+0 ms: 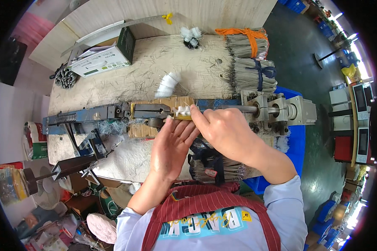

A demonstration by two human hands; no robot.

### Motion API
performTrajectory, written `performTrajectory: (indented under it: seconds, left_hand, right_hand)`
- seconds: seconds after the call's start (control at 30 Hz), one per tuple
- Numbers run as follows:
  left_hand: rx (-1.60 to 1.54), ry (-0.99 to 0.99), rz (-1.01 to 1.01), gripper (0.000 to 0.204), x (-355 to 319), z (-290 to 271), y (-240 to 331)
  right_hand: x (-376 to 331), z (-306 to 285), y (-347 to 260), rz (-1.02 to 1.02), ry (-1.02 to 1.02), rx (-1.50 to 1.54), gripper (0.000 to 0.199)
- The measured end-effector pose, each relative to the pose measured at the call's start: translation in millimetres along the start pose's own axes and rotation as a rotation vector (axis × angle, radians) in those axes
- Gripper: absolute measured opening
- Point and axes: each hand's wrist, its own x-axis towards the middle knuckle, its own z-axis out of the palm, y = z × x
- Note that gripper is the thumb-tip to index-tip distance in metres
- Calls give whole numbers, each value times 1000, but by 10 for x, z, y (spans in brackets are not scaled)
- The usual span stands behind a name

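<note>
Positioning of a white bristled piece at frame centre, beside the dark steel clamp, is presumably being done, its right end touched by the bare right hand (pinch undiscernible), the bare left hand held flat below, fingers nearly together; steady alignment seems called for next.

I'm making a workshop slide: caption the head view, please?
Open left hand and right hand at a white piece on a machine.

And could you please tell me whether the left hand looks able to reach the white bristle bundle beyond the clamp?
Probably yes: the white bristle bundle lies uncovered, and the open left hand is nearby. The metal clamp stands between, so the hand would likely need to reach over.
</note>
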Motion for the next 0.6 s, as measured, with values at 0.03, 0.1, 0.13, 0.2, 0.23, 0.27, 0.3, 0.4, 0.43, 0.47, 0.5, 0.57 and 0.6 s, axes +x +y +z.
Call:
performTrajectory:
  seconds: [0.03, 0.1, 0.13, 0.2, 0.23, 0.27, 0.3, 0.4, 0.43, 0.47, 0.5, 0.57, 0.6]
  left_hand:
    - [23, -32, -7, 49, -1, -26, -11]
    - [69, -29, 1, 46, 13, -52, -71]
    - [92, 5, 16, 44, 32, -38, -143]
    - [70, 25, 11, 41, 122, -66, -281]
    - [111, 33, -12, 44, 168, -98, -359]
    - [152, 41, -33, 47, 211, -129, -441]
    - [193, 57, -54, 50, 238, -172, -519]
    - [324, 140, 2, 48, 123, -172, -629]
    - [378, 154, -5, 50, 16, -150, -596]
    - [400, 85, -49, 48, -113, -188, -519]
    - [428, 12, -92, 46, -267, -262, -377]
    - [514, 44, -110, 39, -605, -598, -102]
    - [669, 197, -55, 38, -730, -828, 38]
  right_hand:
    - [-6, -11, 20, -5, -5, -6, 41]
    - [-26, -8, 73, -8, 24, 21, 42]
    - [-33, -11, 96, -12, 38, 34, 43]
    - [-63, -33, 104, 66, 32, 89, 38]
    - [-85, -38, 99, 102, 28, 118, 36]
    - [-115, -31, 104, 125, 53, 156, 34]
    - [-156, -5, 101, 146, 75, 200, 32]
    - [-277, 10, 74, 239, 46, 519, 37]
    - [-325, 8, 57, 279, 17, 658, 41]
    - [-358, -23, 33, 357, -140, 812, 38]
    - [-412, 21, 26, 305, -106, 826, 38]
    - [-502, 222, -29, 199, -38, 862, 37]
    - [-546, 284, -86, 309, -48, 891, 28]
